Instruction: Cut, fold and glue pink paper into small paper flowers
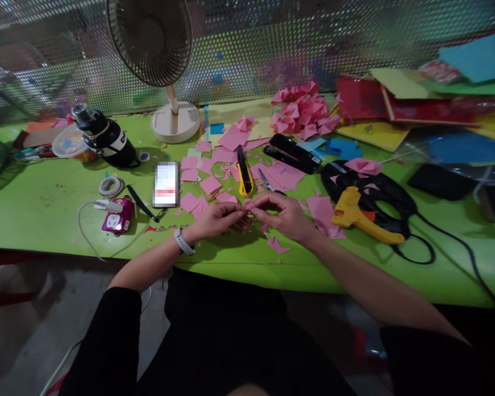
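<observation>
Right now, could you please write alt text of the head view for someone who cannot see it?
A person's left hand and right hand pinch a small piece of pink paper over a green table. Pink scraps, a cutter and a stapler lie beyond, a yellow glue gun to the right.

The tabletop (58, 234) is showing a bright lime green, while the paper squares (210, 185) are scattering pink across it and the piled folded shapes (299, 113) are repeating that pink. The box cutter (245, 179) is pairing yellow with black, the stapler (289, 149) is appearing black, and the glue gun (357, 215) is standing out in orange-yellow. The bottle (107, 140) is wearing a white band with dark lettering over black. The power adapter (126, 217) is showing magenta around white sockets, the fan base (160, 127) is looking cream, the wristband (183, 242) is reading pale grey, and the perforated panel (247, 60) is carrying a regular pattern of small dots.
</observation>
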`<state>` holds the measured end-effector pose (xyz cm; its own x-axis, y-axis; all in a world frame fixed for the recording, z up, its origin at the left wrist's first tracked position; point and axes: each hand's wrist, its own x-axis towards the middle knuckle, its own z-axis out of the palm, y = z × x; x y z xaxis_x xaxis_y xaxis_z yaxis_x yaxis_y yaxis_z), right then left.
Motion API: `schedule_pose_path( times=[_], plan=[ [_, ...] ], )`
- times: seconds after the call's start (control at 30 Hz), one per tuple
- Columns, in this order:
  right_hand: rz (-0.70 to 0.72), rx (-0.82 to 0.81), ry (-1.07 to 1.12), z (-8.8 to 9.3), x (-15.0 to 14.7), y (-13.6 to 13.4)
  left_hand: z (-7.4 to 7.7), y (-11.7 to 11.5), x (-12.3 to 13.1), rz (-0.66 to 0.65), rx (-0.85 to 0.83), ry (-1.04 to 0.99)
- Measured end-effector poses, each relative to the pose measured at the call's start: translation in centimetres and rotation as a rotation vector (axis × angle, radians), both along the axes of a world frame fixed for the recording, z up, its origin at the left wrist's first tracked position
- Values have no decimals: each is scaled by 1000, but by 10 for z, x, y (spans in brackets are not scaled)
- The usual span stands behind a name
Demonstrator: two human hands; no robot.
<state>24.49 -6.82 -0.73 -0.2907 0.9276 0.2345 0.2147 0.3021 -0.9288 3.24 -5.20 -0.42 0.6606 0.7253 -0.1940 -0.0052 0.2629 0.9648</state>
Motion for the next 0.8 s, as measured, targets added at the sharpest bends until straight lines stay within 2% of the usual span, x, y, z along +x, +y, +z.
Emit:
schedule_pose_path(
  times=[0.2, 0.33, 0.53, 0.8],
  plan=[
    [-77, -123, -10, 3, 3, 1, 5, -1, 0, -16, -108, -5],
    [90, -165, -108, 4, 4, 0, 11, -2, -1, -77, -141, -20],
    [165, -174, -103, 8, 2, -4, 14, -1, -3, -151, -197, -71],
    [117, 68, -166, 12, -6, -9, 15, -4, -1, -67, -199, -55]
  ],
)
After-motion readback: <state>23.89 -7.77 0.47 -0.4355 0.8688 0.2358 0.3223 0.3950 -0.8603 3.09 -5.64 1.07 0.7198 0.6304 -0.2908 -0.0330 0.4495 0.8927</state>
